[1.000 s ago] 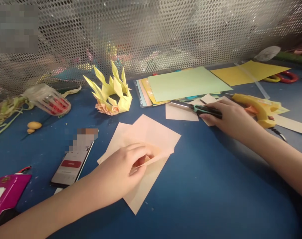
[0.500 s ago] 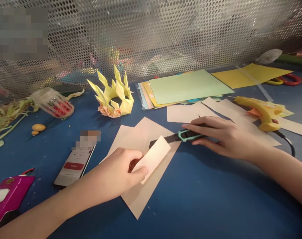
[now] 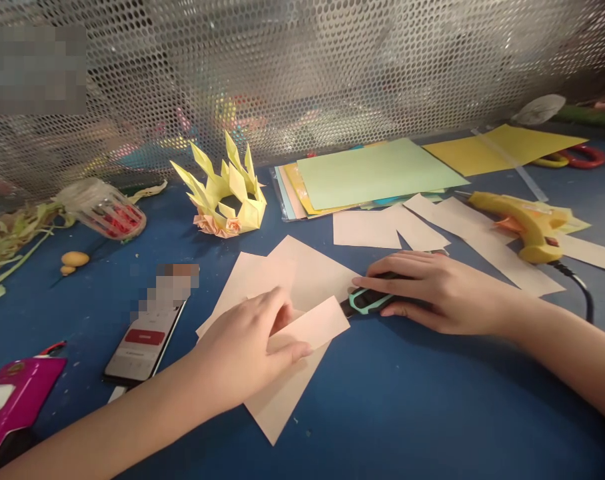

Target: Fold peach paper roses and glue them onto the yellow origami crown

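My left hand (image 3: 255, 343) pinches a small folded pale-pink paper piece (image 3: 315, 327) between thumb and fingers, above larger pink sheets (image 3: 322, 273) on the table. In my right hand (image 3: 432, 290) is a black and teal utility knife (image 3: 367, 299), gripped from above. Its blade end points left and meets the right end of the paper piece; most of the blade is hidden behind it. My left fingertips are partly covered by the paper.
A yellow paper crown (image 3: 230, 197) with pink roses stands behind. Coloured sheets (image 3: 377, 173) and pink offcuts (image 3: 367, 229) lie at the back right, near a yellow glue gun (image 3: 522, 223) with its cord. A phone (image 3: 145, 340) and a clear jar (image 3: 105, 210) are at left.
My right hand has brought the knife down and slightly left, so less blade shows. My left hand has tilted the paper piece flatter and shifted it slightly right.
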`<action>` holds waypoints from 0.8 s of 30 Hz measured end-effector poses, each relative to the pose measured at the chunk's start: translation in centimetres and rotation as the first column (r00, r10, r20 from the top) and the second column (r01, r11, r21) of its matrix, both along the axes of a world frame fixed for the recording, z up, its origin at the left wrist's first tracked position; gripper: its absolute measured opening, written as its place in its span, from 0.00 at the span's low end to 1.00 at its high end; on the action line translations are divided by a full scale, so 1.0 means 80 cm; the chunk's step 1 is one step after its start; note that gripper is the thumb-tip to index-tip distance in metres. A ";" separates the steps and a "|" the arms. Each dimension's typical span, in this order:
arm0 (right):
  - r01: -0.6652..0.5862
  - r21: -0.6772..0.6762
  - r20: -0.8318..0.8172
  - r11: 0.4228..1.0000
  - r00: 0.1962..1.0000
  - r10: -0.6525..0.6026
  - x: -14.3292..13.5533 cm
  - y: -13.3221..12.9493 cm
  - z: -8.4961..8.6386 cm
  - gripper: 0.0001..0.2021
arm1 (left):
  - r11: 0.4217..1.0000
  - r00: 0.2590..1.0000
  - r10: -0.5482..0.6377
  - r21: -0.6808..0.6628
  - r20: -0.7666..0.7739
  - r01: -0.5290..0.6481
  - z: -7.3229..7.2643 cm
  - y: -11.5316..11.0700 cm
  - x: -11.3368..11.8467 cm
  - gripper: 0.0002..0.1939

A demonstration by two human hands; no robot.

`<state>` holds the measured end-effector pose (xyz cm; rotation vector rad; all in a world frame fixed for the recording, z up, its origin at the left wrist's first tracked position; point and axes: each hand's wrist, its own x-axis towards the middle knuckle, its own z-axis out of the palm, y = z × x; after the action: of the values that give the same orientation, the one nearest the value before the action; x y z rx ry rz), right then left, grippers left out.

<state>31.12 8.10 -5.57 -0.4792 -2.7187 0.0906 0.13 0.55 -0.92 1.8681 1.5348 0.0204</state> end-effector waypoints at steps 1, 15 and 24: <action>-0.007 0.005 0.002 1.000 1.000 0.007 -0.001 0.000 0.000 0.18 | 0.999 0.998 -0.020 0.032 0.062 0.018 -0.005 0.000 -0.001 0.12; -0.034 -0.007 0.006 0.999 0.999 0.034 0.002 -0.001 0.001 0.18 | 0.857 0.915 -0.393 0.326 -0.089 0.400 -0.049 -0.008 -0.008 0.25; -0.045 0.026 0.015 0.999 0.999 0.045 0.001 0.000 0.000 0.18 | 0.591 0.772 -0.575 0.514 -0.273 0.622 -0.074 -0.001 -0.021 0.30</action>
<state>31.18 8.14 -5.61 -0.4129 -2.7415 0.0633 -1.54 0.46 -6.87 2.8502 0.8925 0.1199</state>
